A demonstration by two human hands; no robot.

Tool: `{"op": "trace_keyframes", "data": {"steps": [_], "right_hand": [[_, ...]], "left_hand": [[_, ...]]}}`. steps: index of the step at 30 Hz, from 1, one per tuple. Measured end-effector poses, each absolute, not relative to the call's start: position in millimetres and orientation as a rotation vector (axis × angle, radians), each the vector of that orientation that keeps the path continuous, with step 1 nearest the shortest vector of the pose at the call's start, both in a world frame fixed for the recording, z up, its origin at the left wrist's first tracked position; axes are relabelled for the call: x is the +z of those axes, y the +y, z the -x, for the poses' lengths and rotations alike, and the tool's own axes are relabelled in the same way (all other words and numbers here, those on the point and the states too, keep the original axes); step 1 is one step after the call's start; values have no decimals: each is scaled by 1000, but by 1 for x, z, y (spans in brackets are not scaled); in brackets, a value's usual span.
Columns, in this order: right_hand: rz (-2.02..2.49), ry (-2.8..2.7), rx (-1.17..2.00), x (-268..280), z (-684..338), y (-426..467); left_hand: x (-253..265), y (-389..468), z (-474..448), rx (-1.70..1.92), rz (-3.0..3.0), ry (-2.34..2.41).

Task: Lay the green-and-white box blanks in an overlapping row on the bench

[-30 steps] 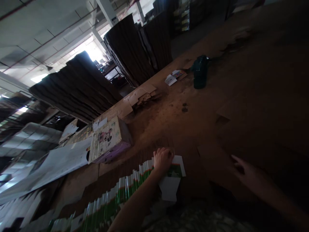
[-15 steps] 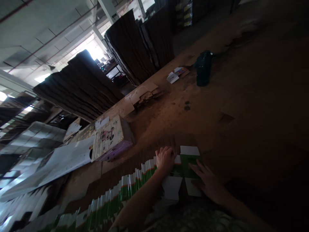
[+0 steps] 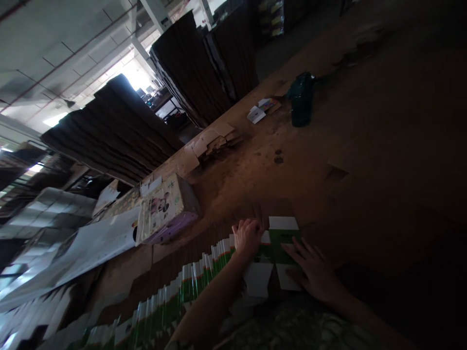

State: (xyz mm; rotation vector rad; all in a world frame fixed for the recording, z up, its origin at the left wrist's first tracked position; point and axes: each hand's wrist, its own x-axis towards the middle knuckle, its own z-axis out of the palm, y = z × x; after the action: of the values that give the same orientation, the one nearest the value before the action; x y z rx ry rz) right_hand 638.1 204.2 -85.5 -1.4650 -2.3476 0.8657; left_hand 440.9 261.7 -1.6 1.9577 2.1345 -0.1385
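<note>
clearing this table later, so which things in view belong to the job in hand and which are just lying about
Likely the job's:
- green-and-white carton piece under the right hand
- row of green-and-white cartons by the left hand

Seemingly lying about:
- dark green jug
- cartoon-printed box
- brown cardboard scraps

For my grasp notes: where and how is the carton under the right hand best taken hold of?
Probably by its right edge, coming from the right. The carton looks flat, its left edge sits close to the row of cartons, and the right hand lies over its right side, fingers spread.
</note>
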Motion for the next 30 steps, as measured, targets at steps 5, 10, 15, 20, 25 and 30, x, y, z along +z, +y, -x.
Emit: {"op": "trace_keyframes", "data": {"steps": [5, 10, 15, 20, 25, 30], "right_hand": [[1423, -2410, 868, -65, -636, 216], [1385, -2389, 984, -68, -660, 235], [1754, -2300, 505, -87, -729, 239], [1614, -2104, 1060, -14, -708, 255], [1224, -1953, 1729, 53, -629, 247], [1572, -2034, 1202, -27, -683, 242]], "left_hand": [[-1, 257, -446, -126, -2022, 2082], [-8, 252, -453, -170, -2152, 1915], [-11, 249, -456, -146, -2091, 1934], [10, 259, -452, 12, -1850, 1972], [44, 272, -444, 130, -1860, 2142], [24, 260, -441, -171, -2104, 2060]]}}
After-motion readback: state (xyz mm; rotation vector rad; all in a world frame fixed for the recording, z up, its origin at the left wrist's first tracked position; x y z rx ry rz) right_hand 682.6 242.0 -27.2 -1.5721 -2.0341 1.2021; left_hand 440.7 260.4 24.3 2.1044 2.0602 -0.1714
